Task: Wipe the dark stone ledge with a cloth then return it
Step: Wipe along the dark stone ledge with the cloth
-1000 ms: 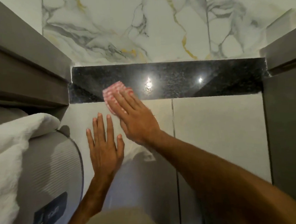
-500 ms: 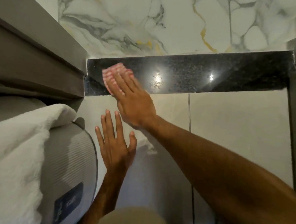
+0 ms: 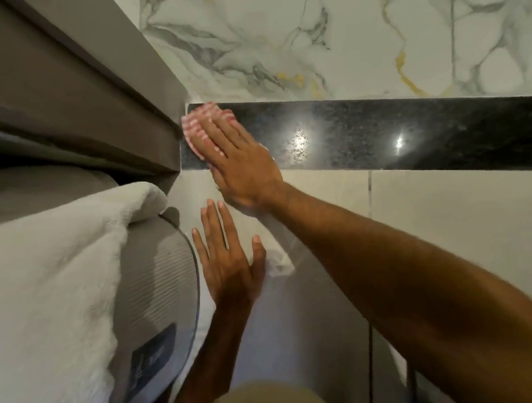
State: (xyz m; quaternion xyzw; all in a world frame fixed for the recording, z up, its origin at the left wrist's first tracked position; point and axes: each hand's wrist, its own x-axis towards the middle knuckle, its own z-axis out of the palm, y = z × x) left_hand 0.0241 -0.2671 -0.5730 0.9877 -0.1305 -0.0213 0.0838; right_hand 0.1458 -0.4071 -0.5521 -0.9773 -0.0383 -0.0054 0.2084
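Note:
The dark stone ledge [image 3: 379, 135] runs as a glossy black speckled strip across the view, below the marble wall. A red-and-white checked cloth [image 3: 194, 124] lies flat at its far left end, against the brown frame. My right hand [image 3: 240, 162] presses flat on the cloth, fingers spread and covering most of it. My left hand [image 3: 227, 259] rests flat and open against the pale tiled face below the ledge, holding nothing.
A brown wooden frame [image 3: 81, 97] bounds the ledge on the left. A grey mattress corner [image 3: 157, 285] with a white fluffy blanket [image 3: 45, 277] sits at the lower left. White marble wall [image 3: 310, 36] rises behind the ledge.
My right hand has slid the cloth leftward along the ledge to its left end. The left hand has stayed flat on the tiled face.

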